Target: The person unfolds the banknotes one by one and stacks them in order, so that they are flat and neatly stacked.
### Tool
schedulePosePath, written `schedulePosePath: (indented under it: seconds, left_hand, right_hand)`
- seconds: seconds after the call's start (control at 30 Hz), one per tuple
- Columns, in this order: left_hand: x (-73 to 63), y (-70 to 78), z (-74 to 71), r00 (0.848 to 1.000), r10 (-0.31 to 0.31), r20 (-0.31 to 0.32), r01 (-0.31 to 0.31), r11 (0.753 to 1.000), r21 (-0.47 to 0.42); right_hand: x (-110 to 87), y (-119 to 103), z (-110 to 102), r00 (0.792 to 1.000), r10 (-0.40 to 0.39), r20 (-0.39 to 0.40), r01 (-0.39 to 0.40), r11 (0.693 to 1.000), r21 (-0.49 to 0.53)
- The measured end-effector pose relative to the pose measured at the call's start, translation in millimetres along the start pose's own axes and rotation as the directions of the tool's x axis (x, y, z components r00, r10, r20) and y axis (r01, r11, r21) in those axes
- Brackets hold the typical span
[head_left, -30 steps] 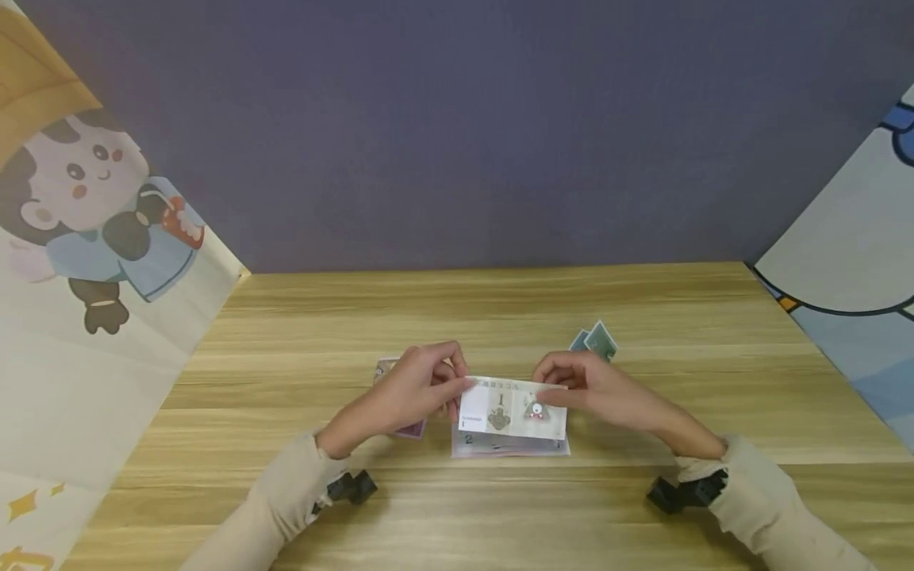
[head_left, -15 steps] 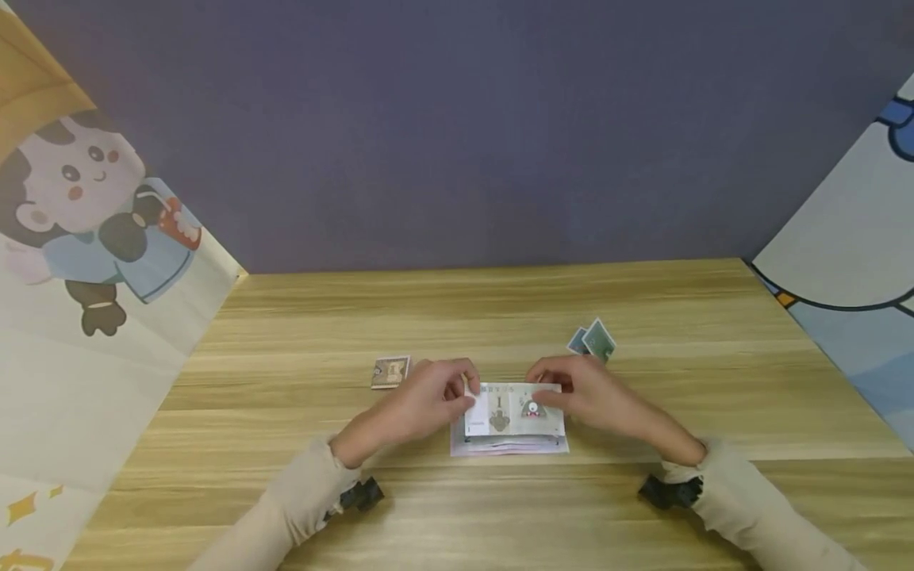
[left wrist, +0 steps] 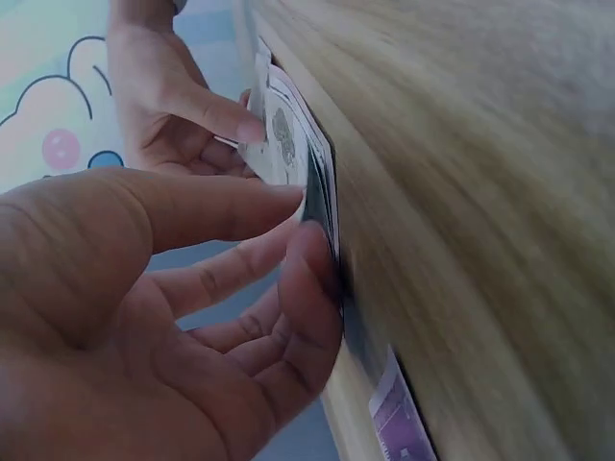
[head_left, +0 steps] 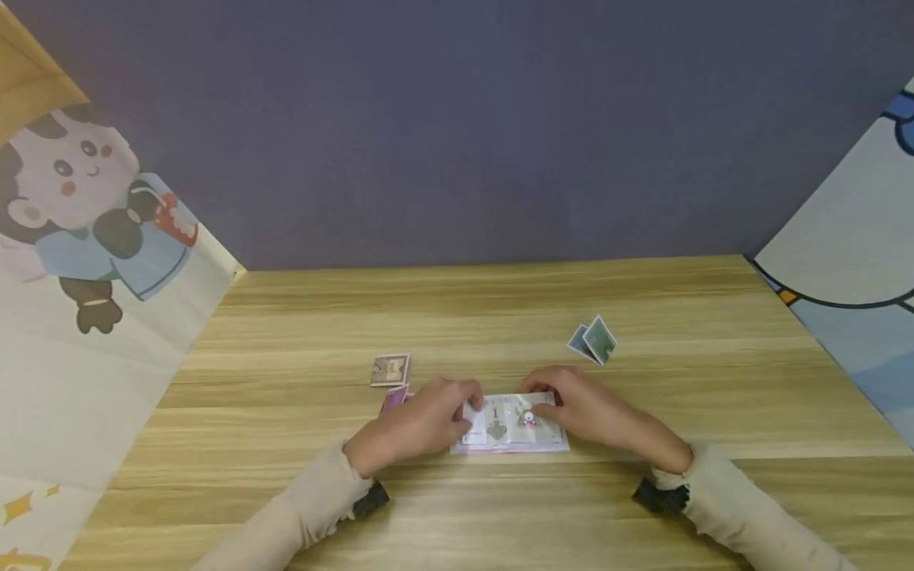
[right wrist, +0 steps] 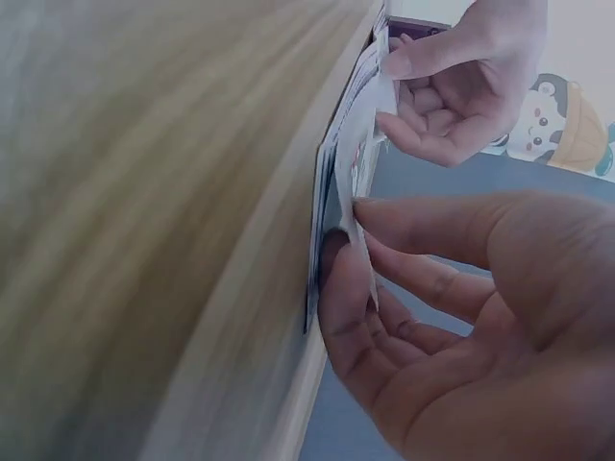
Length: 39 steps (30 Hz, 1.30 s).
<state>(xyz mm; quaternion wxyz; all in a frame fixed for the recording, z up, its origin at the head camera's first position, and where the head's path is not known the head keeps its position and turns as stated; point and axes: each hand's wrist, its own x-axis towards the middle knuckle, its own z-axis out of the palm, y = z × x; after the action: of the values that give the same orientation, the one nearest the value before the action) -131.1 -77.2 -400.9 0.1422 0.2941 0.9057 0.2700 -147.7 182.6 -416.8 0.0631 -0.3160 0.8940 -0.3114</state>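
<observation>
A pale banknote (head_left: pixel 496 422) printed with a 1 lies over a small stack of banknotes (head_left: pixel 508 449) on the wooden table. My left hand (head_left: pixel 423 426) pinches the note's left end between thumb and fingers. At its right end, the thumb and fingers of my right hand (head_left: pixel 591 410) pinch the same note. The left wrist view has the thumb on the note's face (left wrist: pixel 282 134) and a fingertip behind its edge. Seen from the right wrist, the banknote (right wrist: pixel 357 134) bows slightly away from the stack (right wrist: pixel 325 182) beneath.
A folded brown note (head_left: pixel 390 370) lies left of the stack, with a purple note (head_left: pixel 395 398) below it, partly behind my left hand. Folded green notes (head_left: pixel 600 341) stand behind my right hand. A dark wall (head_left: pixel 485 135) borders the table's back.
Both hands have lowered the banknote toward me onto the stack, so it covers more of the notes underneath. The brown and purple notes show more as my left hand has shifted right.
</observation>
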Motion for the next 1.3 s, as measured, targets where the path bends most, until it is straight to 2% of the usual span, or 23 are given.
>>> schedulePosePath:
  seconds: [0.3, 0.4, 0.47, 0.57, 0.7, 0.8, 1.03, 1.13, 1.23, 1.3]
  left_hand:
    - [-2.5, -1.2, 3.1, 1.0, 0.01, 0.01, -0.01, 0.999, 0.052]
    - [-2.5, -0.1, 4.6, 0.999, 0.051, 0.014, -0.052, 0.996, 0.077]
    - [-2.7, 0.8, 5.2, 0.994, 0.101, 0.037, -0.104, 0.991, 0.081]
    - [-3.0, 1.9, 5.6, 0.983, 0.163, 0.083, -0.169, 0.984, 0.06]
    - [-2.4, 1.8, 5.2, 0.976, 0.189, 0.11, -0.193, 0.981, 0.026]
    - [-1.9, 1.4, 4.4, 0.975, 0.187, 0.116, -0.189, 0.982, 0.007]
    - [-1.0, -0.2, 4.2, 0.979, 0.154, 0.132, -0.149, 0.988, -0.049]
    - [-0.9, -0.3, 4.9, 0.981, 0.147, 0.127, -0.144, 0.989, -0.035]
    - [-1.7, 1.0, 6.2, 0.98, 0.162, 0.113, -0.166, 0.986, 0.031]
    - [-2.7, 2.9, 7.1, 0.979, 0.178, 0.103, -0.188, 0.978, 0.093]
  right_hand:
    - [-4.2, -4, 3, 0.999, -0.029, -0.018, 0.027, 0.993, -0.119]
    - [-6.8, -7, 5, 0.998, -0.059, -0.036, 0.052, 0.982, -0.181]
    - [-7.9, -9, 6, 0.995, -0.098, -0.031, 0.089, 0.974, -0.21]
    - [-8.1, -14, 8, 0.986, -0.165, 0.019, 0.166, 0.967, -0.194]
    - [-8.0, -17, 9, 0.976, -0.2, 0.08, 0.21, 0.967, -0.144]
    - [-8.1, -16, 7, 0.976, -0.186, 0.112, 0.197, 0.976, -0.094]
    - [-9.8, -7, 1, 0.97, -0.144, 0.198, 0.121, 0.985, 0.125]
    - [-9.9, -11, 2, 0.975, -0.086, 0.206, 0.068, 0.993, 0.094]
    - [-10.5, -17, 6, 0.98, -0.05, 0.195, 0.053, 0.999, -0.013]
    - [-11.7, -22, 7, 0.982, -0.059, 0.179, 0.078, 0.992, -0.1]
